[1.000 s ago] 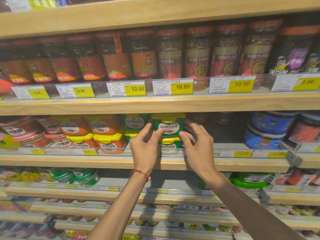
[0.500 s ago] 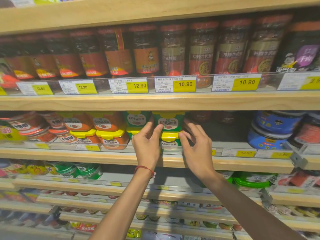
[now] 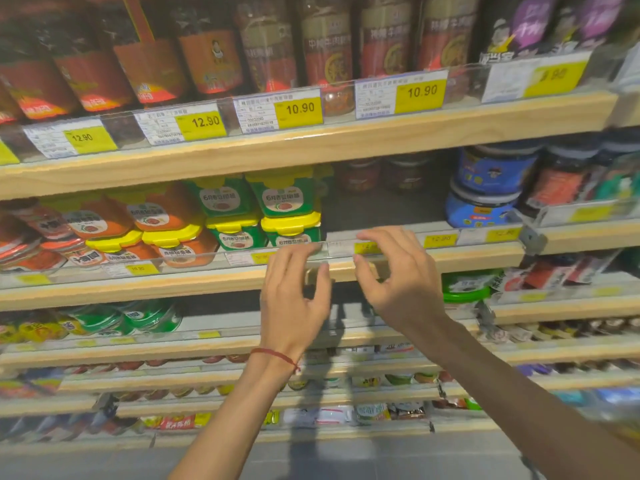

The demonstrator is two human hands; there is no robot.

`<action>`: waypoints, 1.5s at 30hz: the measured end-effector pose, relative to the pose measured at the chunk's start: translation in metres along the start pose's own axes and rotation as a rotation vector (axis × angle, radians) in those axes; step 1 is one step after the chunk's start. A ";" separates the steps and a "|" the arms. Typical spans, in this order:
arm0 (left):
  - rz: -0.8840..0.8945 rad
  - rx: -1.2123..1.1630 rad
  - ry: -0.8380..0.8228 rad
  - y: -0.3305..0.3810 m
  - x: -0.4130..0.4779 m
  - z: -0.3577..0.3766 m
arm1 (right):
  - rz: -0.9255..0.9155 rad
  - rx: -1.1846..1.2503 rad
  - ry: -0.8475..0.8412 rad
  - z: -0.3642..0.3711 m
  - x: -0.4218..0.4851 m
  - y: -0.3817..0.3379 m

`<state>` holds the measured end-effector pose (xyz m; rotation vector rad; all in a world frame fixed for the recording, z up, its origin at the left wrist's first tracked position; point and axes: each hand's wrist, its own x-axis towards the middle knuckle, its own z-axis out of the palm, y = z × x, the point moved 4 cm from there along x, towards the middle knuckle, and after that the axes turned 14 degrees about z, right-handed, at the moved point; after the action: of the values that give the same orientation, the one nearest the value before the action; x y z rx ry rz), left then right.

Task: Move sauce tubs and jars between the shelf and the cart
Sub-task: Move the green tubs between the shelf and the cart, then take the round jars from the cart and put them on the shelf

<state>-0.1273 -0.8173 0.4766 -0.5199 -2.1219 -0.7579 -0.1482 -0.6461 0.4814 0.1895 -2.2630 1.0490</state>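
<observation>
Both hands empty, in front of the middle shelf [image 3: 242, 282] edge. My left hand [image 3: 294, 299] has its fingers [image 3: 323, 271] loosely spread, gripping nothing; my right hand [image 3: 398, 278] likewise, curled open, apart from any stock.

Green tubs [image 3: 284, 195] with yellow lids sit on the shelf just above and left of my left hand: four counted, two stacks of two. Orange tubs [image 3: 156, 213] to their left: four visible, also stacked in twos. Blue jars [image 3: 485, 188] at right: two, stacked.

Progress, judged: green stacks look settled on the shelf, so that placement seems done. A bare gap [image 3: 381, 209] remains beside them, room for more. The cart is not in view; what is left on it I cannot tell.
</observation>
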 end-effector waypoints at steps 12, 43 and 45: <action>0.430 0.086 -0.721 0.043 -0.057 0.101 | 0.391 -0.750 -0.078 -0.068 -0.117 0.072; 0.721 -0.222 -1.090 0.432 -0.179 0.362 | 1.065 -0.873 0.088 -0.439 -0.305 0.306; 0.735 -0.211 -1.097 0.458 -0.184 0.381 | 1.082 -0.868 0.068 -0.459 -0.311 0.326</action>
<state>0.0401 -0.2447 0.2954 -2.0474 -2.4470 -0.2416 0.1983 -0.1317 0.3100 -1.5115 -2.4996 0.3600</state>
